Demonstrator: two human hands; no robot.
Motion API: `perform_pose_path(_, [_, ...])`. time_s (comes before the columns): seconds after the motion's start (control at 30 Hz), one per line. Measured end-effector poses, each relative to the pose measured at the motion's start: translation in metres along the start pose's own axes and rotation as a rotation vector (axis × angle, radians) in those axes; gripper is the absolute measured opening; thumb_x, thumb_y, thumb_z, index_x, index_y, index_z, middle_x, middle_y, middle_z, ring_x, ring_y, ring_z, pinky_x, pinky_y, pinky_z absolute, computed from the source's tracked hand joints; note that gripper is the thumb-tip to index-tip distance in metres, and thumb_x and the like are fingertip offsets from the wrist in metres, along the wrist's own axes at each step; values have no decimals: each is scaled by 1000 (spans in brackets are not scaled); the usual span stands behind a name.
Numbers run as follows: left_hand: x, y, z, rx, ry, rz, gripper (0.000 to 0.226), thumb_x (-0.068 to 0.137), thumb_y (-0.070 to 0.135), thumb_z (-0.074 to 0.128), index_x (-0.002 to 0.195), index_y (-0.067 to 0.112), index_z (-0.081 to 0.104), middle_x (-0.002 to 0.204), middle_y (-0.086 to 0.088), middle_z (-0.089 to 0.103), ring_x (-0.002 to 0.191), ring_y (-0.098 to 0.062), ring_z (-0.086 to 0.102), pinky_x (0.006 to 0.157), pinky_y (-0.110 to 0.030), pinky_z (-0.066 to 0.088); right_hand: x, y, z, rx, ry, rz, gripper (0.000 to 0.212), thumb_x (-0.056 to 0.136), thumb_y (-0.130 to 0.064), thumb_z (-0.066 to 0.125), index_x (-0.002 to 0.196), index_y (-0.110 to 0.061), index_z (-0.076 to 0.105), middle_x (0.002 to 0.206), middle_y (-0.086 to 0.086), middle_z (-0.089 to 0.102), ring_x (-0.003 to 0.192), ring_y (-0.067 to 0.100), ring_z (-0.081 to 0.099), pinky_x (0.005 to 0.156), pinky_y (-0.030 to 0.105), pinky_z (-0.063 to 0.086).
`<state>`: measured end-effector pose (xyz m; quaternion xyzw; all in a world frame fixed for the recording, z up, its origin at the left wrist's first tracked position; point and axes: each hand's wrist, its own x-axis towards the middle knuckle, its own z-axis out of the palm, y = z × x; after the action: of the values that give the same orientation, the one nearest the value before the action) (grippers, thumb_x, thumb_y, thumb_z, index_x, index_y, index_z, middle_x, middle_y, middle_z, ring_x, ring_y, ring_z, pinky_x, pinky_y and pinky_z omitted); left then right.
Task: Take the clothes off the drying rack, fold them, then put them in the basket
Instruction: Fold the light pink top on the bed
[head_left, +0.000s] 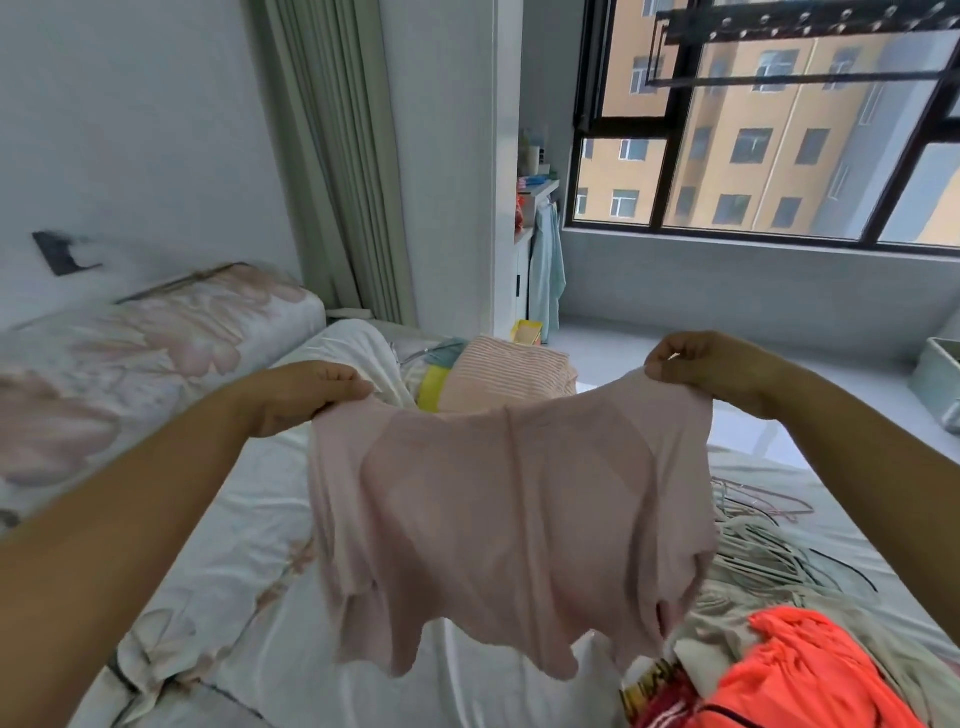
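Above bed, left hand, right hand pinch top; hem perhaps frayed

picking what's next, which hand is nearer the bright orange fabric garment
Right. The right hand is up beyond the bright orange garment; the left hand is far to its left.

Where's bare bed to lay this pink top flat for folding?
Bare sheet lies left of and below the pink top, bordered by the floral pillow and the striped folded pile. The right side is crowded: hangers and an orange garment heap.
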<state>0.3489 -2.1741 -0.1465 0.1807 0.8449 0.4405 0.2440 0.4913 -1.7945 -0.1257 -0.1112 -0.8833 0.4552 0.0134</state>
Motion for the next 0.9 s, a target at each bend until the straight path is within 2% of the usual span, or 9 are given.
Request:
perform_pose_path(0.17, [1,24,-5,-138,166,121,12,87,4,58,78,11,57,65,8,60,66,-6,50,64,-17,41,-3,0,-26,115,93,-93,4,88,-6,61,85,-8,63,78,4,60,68,12,52,62,20,44])
perform_pose_path(0.27, [3,28,0,-213,177,136,10,85,1,59,81,10,60,65,10,66,71,-6,57,67,-15,46,-10,18,-36,-45,-192,92,12,78,-19,74,79,-8,68,70,1,63,62,11,54,58,20,44])
perform_pose_path(0.33, [4,26,14,-95,95,90,7,83,0,62,84,7,62,67,10,67,74,-8,57,69,-16,46,-14,38,-32,-264,-396,246,21,71,-29,76,64,-12,67,60,0,56,53,10,48,54,21,38])
perform_pose_path(0.4, [7,25,27,-2,49,64,4,83,3,63,87,4,64,69,10,67,76,-10,57,72,-15,44,-15,54,-26,-286,-449,266,25,82,-22,70,59,-14,66,59,0,56,50,8,49,52,19,39])
perform_pose_path(0.5, [9,21,27,265,-4,-75,28,85,27,65,87,-1,67,82,-1,65,82,-16,54,81,-26,42,-12,65,-25,-60,-395,180,15,85,-16,66,71,-10,67,64,-2,61,55,7,55,55,16,43])
perform_pose_path(0.6, [5,9,24,570,-89,-214,41,86,43,61,67,8,66,68,1,57,69,-13,49,76,-31,40,-5,74,-23,235,-356,110,23,70,-26,69,81,-6,64,70,-1,63,65,8,58,62,18,46])
perform_pose_path(0.7, [10,-7,26,292,-71,-182,35,83,32,64,57,15,49,58,4,41,60,-11,36,64,-27,29,5,87,-8,399,-362,131,23,72,-25,64,83,-6,60,73,1,62,66,9,59,60,19,50])
perform_pose_path(0.83, [36,-27,31,-139,5,-103,17,81,24,59,66,16,56,62,7,56,64,-8,51,70,-24,44,20,99,9,418,-309,212,13,87,-16,57,79,-5,61,72,6,61,59,11,57,54,19,49])
perform_pose_path(0.9, [55,-36,31,-226,7,-103,20,89,14,53,69,13,53,59,8,58,59,-6,52,60,-18,46,29,103,10,483,-313,256,15,87,-13,56,76,-5,63,67,6,64,54,11,60,48,19,50])
